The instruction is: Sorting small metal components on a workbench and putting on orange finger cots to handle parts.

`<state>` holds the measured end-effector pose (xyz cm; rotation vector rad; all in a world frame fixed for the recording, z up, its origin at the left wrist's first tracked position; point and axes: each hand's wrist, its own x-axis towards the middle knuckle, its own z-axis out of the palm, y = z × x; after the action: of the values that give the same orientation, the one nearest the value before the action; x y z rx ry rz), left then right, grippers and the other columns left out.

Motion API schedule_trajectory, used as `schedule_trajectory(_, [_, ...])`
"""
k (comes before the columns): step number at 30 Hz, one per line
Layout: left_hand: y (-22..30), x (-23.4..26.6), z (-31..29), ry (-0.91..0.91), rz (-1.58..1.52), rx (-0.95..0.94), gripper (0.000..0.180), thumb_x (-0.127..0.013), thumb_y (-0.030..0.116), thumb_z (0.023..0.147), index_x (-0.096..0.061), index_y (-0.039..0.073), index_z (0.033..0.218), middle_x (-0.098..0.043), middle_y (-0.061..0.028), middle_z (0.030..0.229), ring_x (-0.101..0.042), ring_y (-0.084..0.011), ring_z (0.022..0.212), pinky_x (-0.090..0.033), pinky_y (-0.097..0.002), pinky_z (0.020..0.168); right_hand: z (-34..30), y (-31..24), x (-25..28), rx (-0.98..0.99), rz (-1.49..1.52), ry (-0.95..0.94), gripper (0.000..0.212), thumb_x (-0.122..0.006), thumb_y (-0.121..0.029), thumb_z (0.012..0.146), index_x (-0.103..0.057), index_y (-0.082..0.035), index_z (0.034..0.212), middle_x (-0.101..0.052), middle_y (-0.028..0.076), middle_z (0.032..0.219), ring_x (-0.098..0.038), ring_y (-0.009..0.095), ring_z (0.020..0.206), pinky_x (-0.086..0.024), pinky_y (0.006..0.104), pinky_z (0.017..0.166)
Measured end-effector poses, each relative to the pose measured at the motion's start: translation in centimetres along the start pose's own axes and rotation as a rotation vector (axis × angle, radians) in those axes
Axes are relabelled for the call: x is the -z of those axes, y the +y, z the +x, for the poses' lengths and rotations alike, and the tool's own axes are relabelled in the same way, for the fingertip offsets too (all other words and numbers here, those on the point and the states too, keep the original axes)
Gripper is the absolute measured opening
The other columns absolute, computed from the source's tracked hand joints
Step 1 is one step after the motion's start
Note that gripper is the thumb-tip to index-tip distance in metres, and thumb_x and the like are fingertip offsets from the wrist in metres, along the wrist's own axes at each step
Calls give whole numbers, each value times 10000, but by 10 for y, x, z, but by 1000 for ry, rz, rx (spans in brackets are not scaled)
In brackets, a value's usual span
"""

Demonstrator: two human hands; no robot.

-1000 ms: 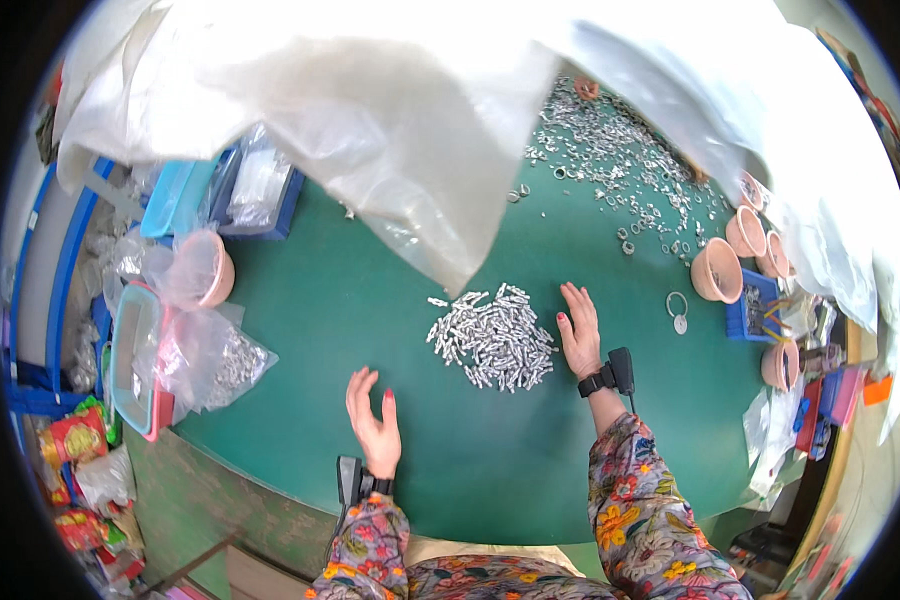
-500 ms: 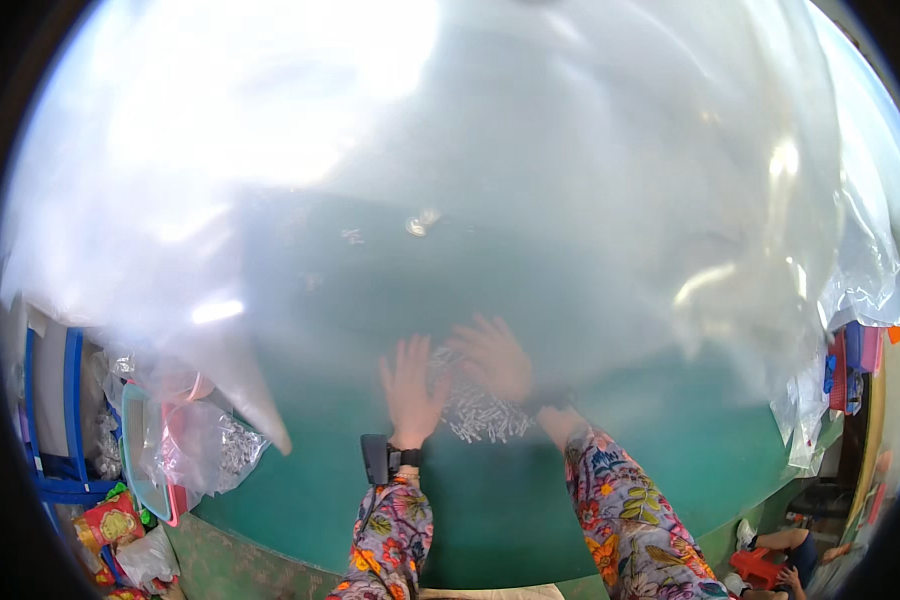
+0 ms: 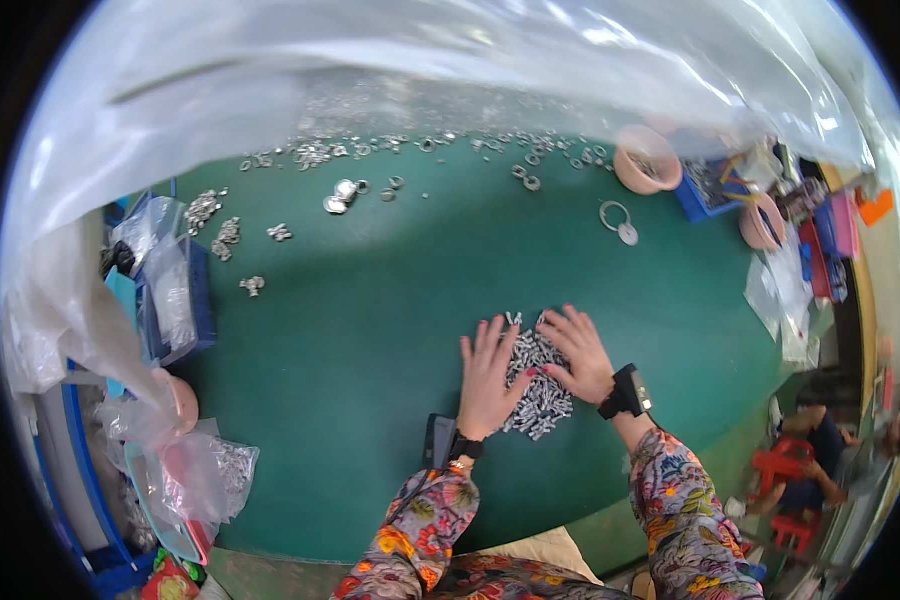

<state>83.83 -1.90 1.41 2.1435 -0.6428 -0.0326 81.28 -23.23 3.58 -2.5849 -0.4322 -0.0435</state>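
Observation:
A pile of small silver metal pieces [image 3: 540,408] lies on the green tabletop [image 3: 350,400], between my two hands. My left hand [image 3: 487,382] rests along the pile's left side, fingers spread and pointing away from me. At the far right of the pile, my right hand [image 3: 582,362] lies with its fingers stretched over the edge of the pieces. Both thumbs reach inward over the heap and come close together. Neither hand grips anything. Each wrist wears a black strap with a small device.
Clear plastic sheeting [image 3: 450,45] hangs across the far side. Loose metal rings and parts [image 3: 315,153] lie along the back. A pink bowl [image 3: 648,160] and a blue bin [image 3: 708,190] stand far right; bagged parts [image 3: 232,470] sit at left. Another person [image 3: 820,470] sits at lower right.
The plastic sheeting that veiled most of the view has risen to the far side, uncovering the table. My hands and the pile appear farther right as the view shifts.

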Motion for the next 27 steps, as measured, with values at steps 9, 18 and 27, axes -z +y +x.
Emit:
schedule_trajectory(9, [7,38,-120,-209,375,108,1038,-779,539,682,-275,125,1488,-146,-252,1559,-125,-477,1430,-48,-673,1113,-125,-17,-6,-335,-126,-33,998,-776,-608,630,-405,-164,1443,-206,209,1556,-150,453,1436,-110,641,1125])
schedule_trajectory(18, [34,-46,-50,-42,487,8,1152,-778,636,606,-231,198,1520,-140,-213,1575,-116,-509,1420,-120,-681,1107,-73,3,-24,-209,-68,83,823,-694,-522,782,-345,-270,1484,-215,112,1578,-174,461,1425,-165,657,1111])
schedule_trajectory(27, [70,-72,-33,94,522,273,923,-706,402,797,-224,74,1513,-164,-184,1582,-149,-440,1436,-101,-628,1131,-120,80,56,-298,149,295,613,-690,-339,844,-464,-112,1367,-428,145,1426,-356,402,1344,-279,529,1116])
